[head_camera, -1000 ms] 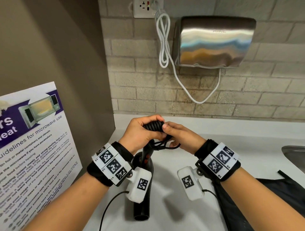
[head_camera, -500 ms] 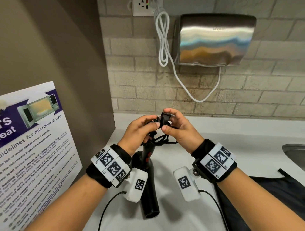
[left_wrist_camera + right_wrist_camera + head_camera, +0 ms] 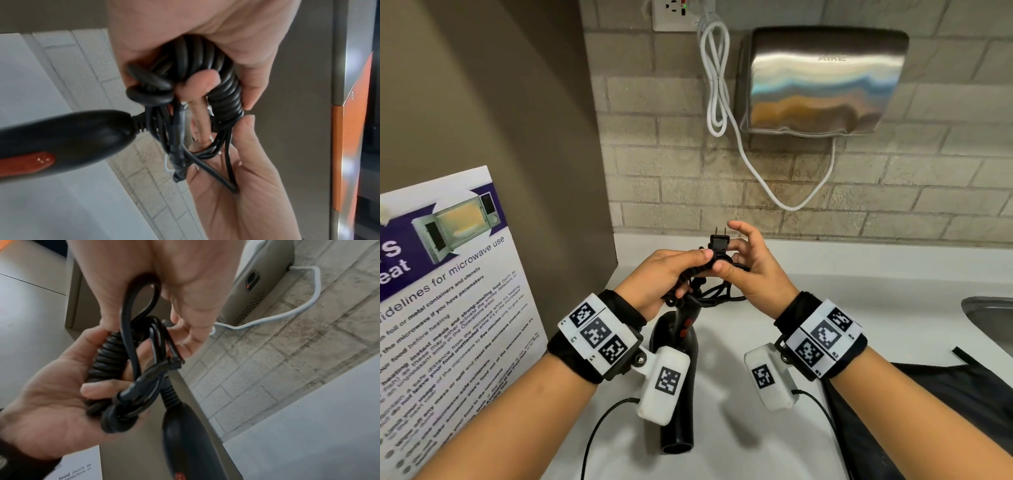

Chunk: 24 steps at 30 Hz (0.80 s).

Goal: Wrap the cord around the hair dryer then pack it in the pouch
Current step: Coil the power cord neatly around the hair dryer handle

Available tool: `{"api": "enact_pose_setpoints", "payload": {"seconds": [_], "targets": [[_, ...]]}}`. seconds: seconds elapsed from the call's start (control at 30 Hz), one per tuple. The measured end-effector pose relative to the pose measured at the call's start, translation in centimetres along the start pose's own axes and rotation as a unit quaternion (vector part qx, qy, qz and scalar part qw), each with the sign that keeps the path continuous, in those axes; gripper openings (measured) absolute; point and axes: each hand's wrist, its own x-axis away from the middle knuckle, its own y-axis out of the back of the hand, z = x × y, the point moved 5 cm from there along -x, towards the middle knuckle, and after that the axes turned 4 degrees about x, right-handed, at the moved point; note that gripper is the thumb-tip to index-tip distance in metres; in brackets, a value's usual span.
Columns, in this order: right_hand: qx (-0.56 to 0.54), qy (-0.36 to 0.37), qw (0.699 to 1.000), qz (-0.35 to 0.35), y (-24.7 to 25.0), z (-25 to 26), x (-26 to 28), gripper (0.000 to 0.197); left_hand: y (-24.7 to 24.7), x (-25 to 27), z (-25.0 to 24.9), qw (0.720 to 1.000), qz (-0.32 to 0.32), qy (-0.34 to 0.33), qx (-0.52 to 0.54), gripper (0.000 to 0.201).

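The black hair dryer [image 3: 677, 383] hangs nozzle-down over the counter, with its handle [image 3: 61, 134] up at my hands. My left hand [image 3: 688, 267] grips the bunched coiled cord [image 3: 216, 73] at the handle's top. My right hand [image 3: 729, 255] pinches the cord's end just below the plug [image 3: 719, 244], whose prongs point up. Loose straight loops of cord [image 3: 156, 344] hang between the two palms. The black pouch [image 3: 945, 394] lies flat on the counter at the lower right, partly under my right forearm.
A steel hand dryer [image 3: 822, 82] and its white cable [image 3: 717, 85] are on the brick wall ahead, below a socket [image 3: 674, 13]. A microwave poster [image 3: 448, 308] leans at the left. A sink rim [image 3: 989, 318] shows at the right of the white counter [image 3: 750, 452].
My right hand drew the plug end out of the bundle and lifted it, so the prongs now stand above my left fingers. The dryer body swung slightly below.
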Motion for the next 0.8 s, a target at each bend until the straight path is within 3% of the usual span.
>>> {"api": "enact_pose_setpoints", "payload": {"seconds": [0.07,0.17,0.23,0.3,0.4,0.5,0.57,0.67,0.8], "targets": [[-0.006,0.01,0.999,-0.029,0.2,-0.3,0.3,0.055,0.1,0.1,-0.1,1.0,-0.007,0.0,0.009,0.02],[-0.041,0.034,0.996,-0.066,0.4,-1.4,1.3,0.073,0.4,0.0,0.1,0.999,-0.025,0.0,0.019,0.021],[-0.046,0.037,0.996,-0.066,0.1,-2.6,2.2,0.074,0.5,0.1,0.4,0.999,-0.036,0.003,0.031,0.021],[-0.025,0.006,0.999,-0.045,-0.7,-4.2,3.0,0.065,0.5,0.1,0.6,0.998,-0.043,0.001,0.048,0.021],[0.095,-0.099,0.989,0.049,-2.4,-6.7,3.8,0.04,0.7,0.0,0.9,0.996,-0.049,-0.001,0.068,0.022],[0.186,-0.142,0.968,0.089,-3.7,-8.0,3.7,0.052,0.8,0.0,1.3,0.995,-0.049,0.006,0.085,0.024],[0.164,-0.128,0.976,0.068,-4.2,-7.6,2.9,0.054,0.5,0.1,1.5,0.994,-0.043,0.012,0.097,0.025],[0.085,-0.127,0.988,0.024,-4.7,-7.3,1.7,0.035,0.2,0.2,1.8,0.991,-0.041,0.016,0.127,0.026],[0.071,-0.124,0.99,0.009,-4.5,-7.0,1.2,0.04,0.1,0.3,1.9,0.979,-0.023,0.032,0.202,0.029]]}}
